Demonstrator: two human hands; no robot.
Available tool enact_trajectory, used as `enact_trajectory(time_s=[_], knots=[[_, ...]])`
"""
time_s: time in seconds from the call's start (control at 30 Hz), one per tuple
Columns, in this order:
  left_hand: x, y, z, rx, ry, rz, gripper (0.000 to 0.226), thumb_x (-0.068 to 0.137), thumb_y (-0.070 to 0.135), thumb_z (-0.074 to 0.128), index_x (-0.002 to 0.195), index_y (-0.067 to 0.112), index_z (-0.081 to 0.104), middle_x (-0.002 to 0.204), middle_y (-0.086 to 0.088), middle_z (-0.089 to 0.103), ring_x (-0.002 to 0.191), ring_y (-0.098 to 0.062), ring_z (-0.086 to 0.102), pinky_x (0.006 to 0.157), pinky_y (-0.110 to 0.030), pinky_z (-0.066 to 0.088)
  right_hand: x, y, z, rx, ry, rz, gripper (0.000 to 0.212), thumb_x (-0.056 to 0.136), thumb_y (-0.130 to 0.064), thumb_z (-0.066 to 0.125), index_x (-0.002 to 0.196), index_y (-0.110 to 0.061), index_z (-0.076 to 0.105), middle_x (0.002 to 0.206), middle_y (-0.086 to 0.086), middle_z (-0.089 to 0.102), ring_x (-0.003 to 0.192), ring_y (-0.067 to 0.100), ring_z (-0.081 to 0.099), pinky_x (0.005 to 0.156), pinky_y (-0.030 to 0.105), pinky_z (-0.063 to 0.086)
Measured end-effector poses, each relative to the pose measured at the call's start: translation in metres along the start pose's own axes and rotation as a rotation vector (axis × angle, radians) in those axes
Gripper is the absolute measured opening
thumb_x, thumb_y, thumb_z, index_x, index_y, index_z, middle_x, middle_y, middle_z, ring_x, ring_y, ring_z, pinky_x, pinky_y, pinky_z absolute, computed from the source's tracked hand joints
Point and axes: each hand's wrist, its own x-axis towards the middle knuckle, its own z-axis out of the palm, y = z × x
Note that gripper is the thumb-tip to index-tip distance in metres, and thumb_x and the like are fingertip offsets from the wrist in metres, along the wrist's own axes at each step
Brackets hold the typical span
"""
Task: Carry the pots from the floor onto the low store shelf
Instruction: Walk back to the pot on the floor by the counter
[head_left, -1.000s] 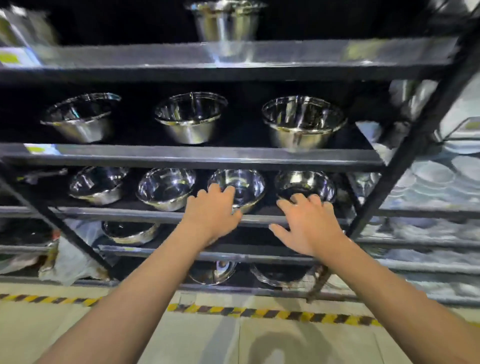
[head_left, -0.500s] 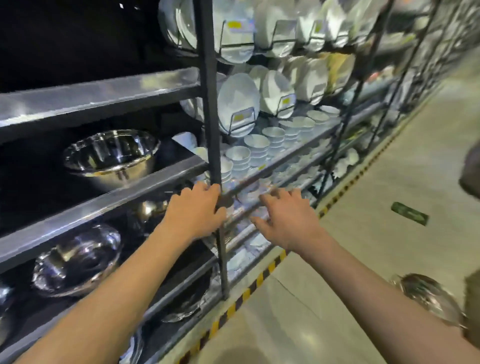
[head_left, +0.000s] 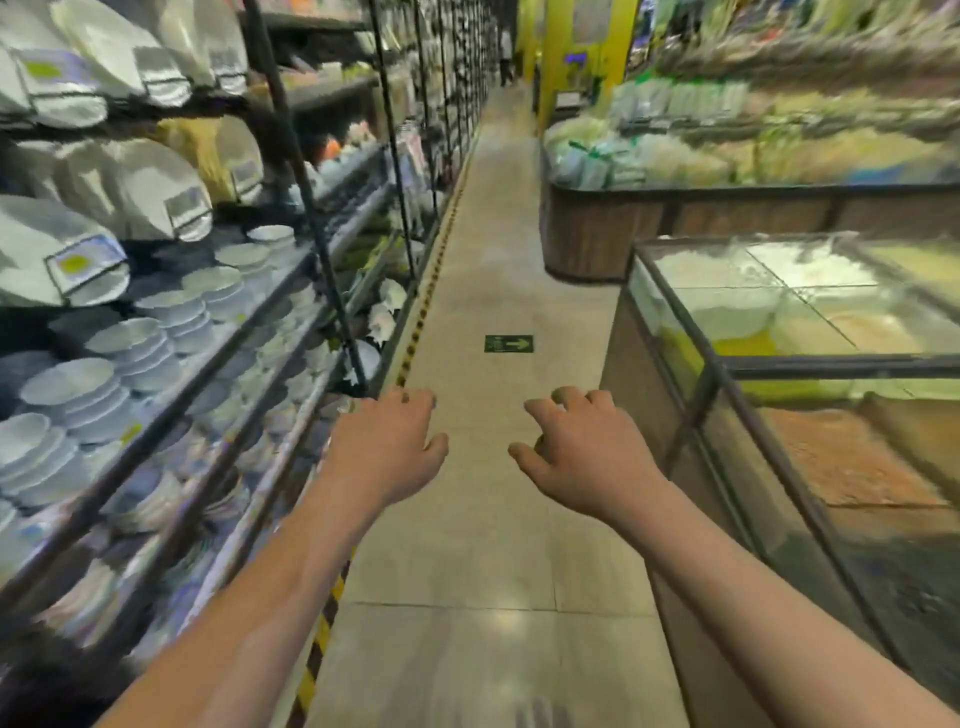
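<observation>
No pot shows in the head view at this moment. My left hand (head_left: 387, 449) and my right hand (head_left: 574, 452) are stretched out in front of me over the aisle floor (head_left: 483, 519). Both hands hold nothing, with fingers loosely curled and apart. The shelf rack (head_left: 218, 343) along my left is filled with white plates and stacked bowls, and the steel pots' shelf is out of view.
A yellow-black hazard stripe (head_left: 415, 332) runs along the rack's foot. A glass-topped display case (head_left: 769, 364) stands close on my right, with a wooden produce bin (head_left: 597, 234) behind it. A green arrow sticker (head_left: 509, 343) lies on the floor ahead.
My view has swung right, from the steel-pot shelves to looking down the aisle. Both hands have come off the rack and now hover over the floor, holding nothing.
</observation>
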Motion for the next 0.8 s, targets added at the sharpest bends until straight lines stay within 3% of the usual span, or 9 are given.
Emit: enact_trajectory(time_s=[0.3,0.5,0.8], knots=[[0.137,0.071,0.045,-0.054,-0.085,0.167,0.051,0.095,0.050,0.044,0.138,0.023,0.043,0.128,-0.010,0.053,0.110,-0.033,0.057,0.086,-0.046,0.051,0.047,0.120,0.036,-0.026,-0.104,0.254,0.048,0.089,-0.062,0.044,0.119,-0.025,0.054,0.113,0.007,0.055,0.104,0.037,0.050,0.079,0.042,0.046],[0.241,0.070,0.072,-0.061,-0.094,0.201,0.049,0.094,0.050,0.045,0.135,0.024,0.045,0.126,-0.008,0.054,0.109,-0.033,0.057,0.084,-0.045,0.051,0.123,0.164,0.059,-0.042,-0.167,0.360,0.056,0.091,-0.062,0.044,0.134,-0.026,0.050,0.131,0.008,0.053,0.116,0.036,0.046,0.089,0.045,0.049],[0.389,0.082,0.120,-0.069,-0.159,0.250,0.048,0.094,0.050,0.045,0.134,0.023,0.045,0.128,-0.008,0.055,0.110,-0.033,0.057,0.087,-0.046,0.051,0.233,0.234,0.114,0.020,-0.199,0.418,0.054,0.092,-0.058,0.045,0.135,-0.026,0.051,0.130,0.008,0.054,0.113,0.037,0.047,0.089,0.045,0.047]])
